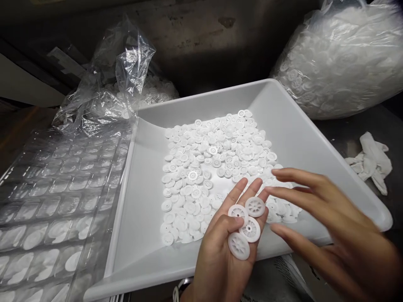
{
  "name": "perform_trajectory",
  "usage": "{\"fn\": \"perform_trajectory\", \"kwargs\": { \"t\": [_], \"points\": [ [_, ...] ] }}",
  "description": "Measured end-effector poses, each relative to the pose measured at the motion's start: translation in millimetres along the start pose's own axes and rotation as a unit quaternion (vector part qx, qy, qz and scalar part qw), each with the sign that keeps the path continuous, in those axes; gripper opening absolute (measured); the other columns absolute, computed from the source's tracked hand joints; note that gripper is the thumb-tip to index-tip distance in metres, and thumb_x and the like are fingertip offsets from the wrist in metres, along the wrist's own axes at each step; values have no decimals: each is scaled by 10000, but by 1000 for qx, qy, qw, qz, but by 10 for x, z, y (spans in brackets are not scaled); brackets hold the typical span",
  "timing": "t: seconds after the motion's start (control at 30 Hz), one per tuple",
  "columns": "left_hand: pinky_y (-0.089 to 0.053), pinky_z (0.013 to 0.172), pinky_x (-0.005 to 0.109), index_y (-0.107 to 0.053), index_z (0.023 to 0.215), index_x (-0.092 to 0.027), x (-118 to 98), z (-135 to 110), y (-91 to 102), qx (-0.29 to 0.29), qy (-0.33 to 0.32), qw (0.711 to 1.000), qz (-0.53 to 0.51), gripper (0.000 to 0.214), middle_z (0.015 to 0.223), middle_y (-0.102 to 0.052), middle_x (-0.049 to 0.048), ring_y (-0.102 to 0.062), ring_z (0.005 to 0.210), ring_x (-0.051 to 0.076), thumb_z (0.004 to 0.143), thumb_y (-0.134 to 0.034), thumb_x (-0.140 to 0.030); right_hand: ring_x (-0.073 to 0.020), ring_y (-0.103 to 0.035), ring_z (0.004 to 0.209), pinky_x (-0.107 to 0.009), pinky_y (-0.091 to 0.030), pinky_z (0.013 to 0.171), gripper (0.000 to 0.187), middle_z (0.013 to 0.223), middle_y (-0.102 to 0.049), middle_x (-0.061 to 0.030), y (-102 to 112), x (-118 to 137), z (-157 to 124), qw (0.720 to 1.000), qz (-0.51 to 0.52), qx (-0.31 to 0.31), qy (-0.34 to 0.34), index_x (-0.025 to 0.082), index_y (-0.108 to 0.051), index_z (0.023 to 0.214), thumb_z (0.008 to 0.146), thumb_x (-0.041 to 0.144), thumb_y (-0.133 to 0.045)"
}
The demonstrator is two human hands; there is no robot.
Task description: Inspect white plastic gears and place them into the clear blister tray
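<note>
Left hand (pixel 217 256), palm up, cradles four white plastic spoked wheels (pixel 251 229) on the palm and fingers, the thumb folded across them in a loose hold. Right hand (pixel 333 214) is open, palm down, its spread fingers pointing left toward the lower right edge of a pile of loose white wheels (pixel 208 167). The pile lies in a shallow white tray (pixel 283 126), beyond both hands; the right fingertips are nearer its edge.
</note>
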State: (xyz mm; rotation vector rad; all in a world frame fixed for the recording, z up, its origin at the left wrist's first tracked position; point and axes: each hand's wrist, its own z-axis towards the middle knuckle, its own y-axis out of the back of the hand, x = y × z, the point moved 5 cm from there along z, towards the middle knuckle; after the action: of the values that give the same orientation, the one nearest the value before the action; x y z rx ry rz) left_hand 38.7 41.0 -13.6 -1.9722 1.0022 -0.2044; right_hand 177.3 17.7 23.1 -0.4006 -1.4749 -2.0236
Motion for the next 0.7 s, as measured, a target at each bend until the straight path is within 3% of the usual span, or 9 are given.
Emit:
{"fn": "perform_trajectory", "kwargs": {
  "t": [0.1,0.27,0.47,0.57,0.7],
  "points": [
    [-298,1152,321,-482,1361,-147,1,-5,21,16,2,1000,-8,549,1334,-590,71,-492,1290,189,818,-462,-70,-162,-498,1224,-251,-516,915,224,1321,-476,-14,-219,34,96,995,60,44,-64,302,-568,1136,914,309,-534],
    [-310,1147,371,-442,1387,-118,-13,46,38,63,-13,997,-32,591,1283,-623,104,-525,1260,219,799,-465,-60,-104,-507,1189,-177,-471,920,68,1214,-541,45,-370,-69,155,972,177,20,-154,313,-592,968,909,331,-566],
    [-282,1156,399,-495,1333,-105,23,75,-11,120,26,992,-2,522,1269,-629,103,-490,1292,237,825,-402,-25,-94,-527,1159,-178,-461,918,131,1260,-528,56,-377,-53,228,981,131,17,-141,335,-605,1035,917,311,-555],
    [-297,1151,381,-500,1316,-103,22,73,23,100,34,994,-8,487,1279,-625,99,-505,1277,236,840,-418,-44,-138,-479,1237,-235,-437,1012,250,1312,-492,-1,-285,36,160,986,128,-22,-102,297,-568,1156,906,277,-568],
    [-315,1145,336,-419,1377,-129,-7,68,78,73,25,997,-21,528,1327,-592,91,-509,1271,215,854,-413,-58,-212,-493,1223,-321,-478,975,275,1319,-479,-69,-142,61,-52,993,95,-65,-32,252,-565,1160,887,261,-587]
  ]
}}
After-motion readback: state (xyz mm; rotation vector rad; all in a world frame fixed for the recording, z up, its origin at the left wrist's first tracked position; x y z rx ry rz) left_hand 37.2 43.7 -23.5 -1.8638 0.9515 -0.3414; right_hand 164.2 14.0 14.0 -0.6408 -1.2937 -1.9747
